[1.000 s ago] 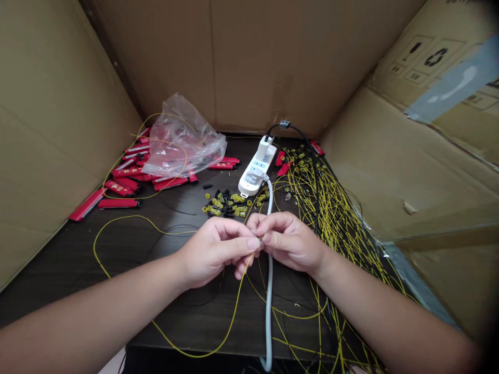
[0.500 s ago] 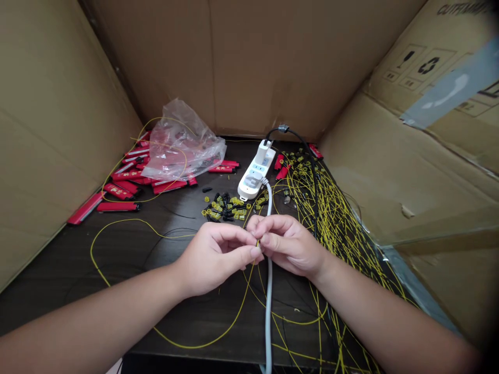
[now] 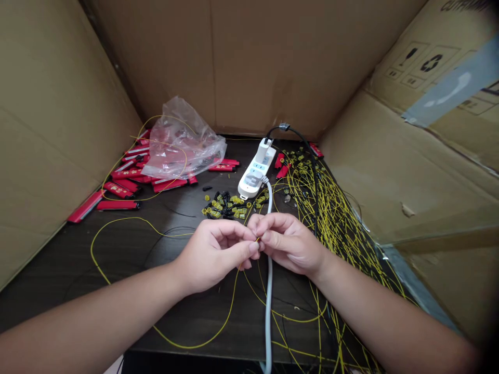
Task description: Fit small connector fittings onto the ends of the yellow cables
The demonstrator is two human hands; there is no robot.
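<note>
My left hand point(image 3: 218, 254) is closed, thumb against forefinger, pinching a thin yellow wire point(image 3: 187, 347) that loops down over the dark table. Touching its fingertips, my right hand point(image 3: 290, 241) is also closed in a pinch. A short yellow piece with a dark bit shows between the two sets of fingertips; what exactly the right fingers hold is covered. Just beyond the hands lies a small pile of yellow caps point(image 3: 238, 201) mixed with black pieces. Below the right hand runs a pale cable point(image 3: 268, 311).
A white power strip point(image 3: 255, 171) with plugs stands behind the hands. Red flat packets point(image 3: 118, 205) and a clear plastic bag point(image 3: 179, 140) lie at left. Many yellow wires point(image 3: 331, 218) spread at right, beside a black cable point(image 3: 314, 182). Cardboard walls point(image 3: 253, 67) enclose the table.
The left fingers have shifted slightly, and the wire hanging below them has swung a little left. The hands stay together at nearly the same place.
</note>
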